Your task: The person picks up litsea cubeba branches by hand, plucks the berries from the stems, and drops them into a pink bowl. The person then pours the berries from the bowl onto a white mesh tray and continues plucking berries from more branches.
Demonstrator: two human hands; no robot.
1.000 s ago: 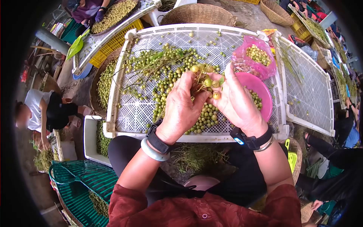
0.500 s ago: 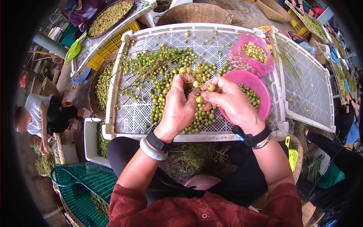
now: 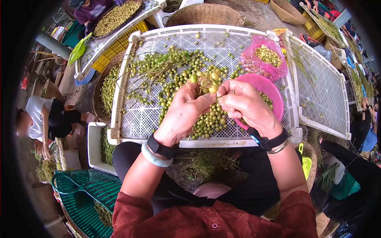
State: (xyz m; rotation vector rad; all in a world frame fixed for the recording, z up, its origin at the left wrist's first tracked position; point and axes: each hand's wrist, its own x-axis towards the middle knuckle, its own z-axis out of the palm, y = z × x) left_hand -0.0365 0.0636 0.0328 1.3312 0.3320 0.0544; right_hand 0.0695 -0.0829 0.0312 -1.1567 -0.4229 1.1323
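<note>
Over a white perforated tray (image 3: 151,127), my left hand (image 3: 183,111) is closed round a bunch of yellow-green fruits on stems (image 3: 206,82). My right hand (image 3: 248,105) is pinched beside the bunch, its fingertips together; what lies between them is too small to make out. Loose green fruits (image 3: 212,121) lie beneath both hands, and a pile of stems with fruits (image 3: 158,67) is at the left. A pink bowl (image 3: 278,101) holding green fruits stands partly behind my right hand. Beyond it sits a pink plastic bag (image 3: 254,49) with pale fruits inside.
Wicker baskets (image 3: 204,15) stand beyond the tray, and a second white tray (image 3: 321,85) adjoins at the right. A white box (image 3: 95,146) and a green basket (image 3: 85,184) are at the lower left. A seated person (image 3: 41,115) is at the far left.
The bunch in my left hand has turned, showing different fruits. My right hand's fingers have closed together and sit slightly lower; the fruits that hung between the hands no longer show there.
</note>
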